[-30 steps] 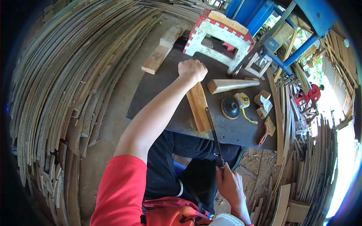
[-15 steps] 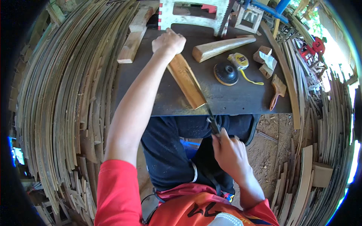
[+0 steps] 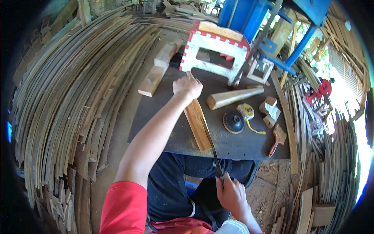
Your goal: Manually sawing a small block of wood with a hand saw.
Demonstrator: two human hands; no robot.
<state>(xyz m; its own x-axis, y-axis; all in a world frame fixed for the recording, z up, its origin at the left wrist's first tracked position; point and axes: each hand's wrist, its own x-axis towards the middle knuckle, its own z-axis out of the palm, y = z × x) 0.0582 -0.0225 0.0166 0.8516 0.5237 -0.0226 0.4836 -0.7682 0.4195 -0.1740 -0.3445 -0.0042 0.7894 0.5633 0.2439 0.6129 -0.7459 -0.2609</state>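
Observation:
My left hand (image 3: 187, 86) is closed over the far end of a long narrow wooden block (image 3: 198, 126) and presses it on the dark tabletop (image 3: 171, 132). The block's near end points toward me, close to the front edge. In my right hand (image 3: 232, 195) is the handle of a long, thin, dark-bladed hand tool (image 3: 216, 159). Its blade lies against the block's right side and runs out past the near end, over the table edge. Whether it is a saw or a file I cannot tell. Pale sawdust lies beside the block.
Right of the block are a round black pad (image 3: 233, 122), a tape measure (image 3: 246, 110), a tapered wooden leg (image 3: 233, 97), a brush (image 3: 277, 139) and wood offcuts (image 3: 269, 112). A white folding stool (image 3: 214, 52) stands behind. Stacked wood strips (image 3: 78, 97) flank the left side.
My view has tilted up, so the table sits lower and more of the background shows. Both hands keep their holds, and the blade stays along the block's right side.

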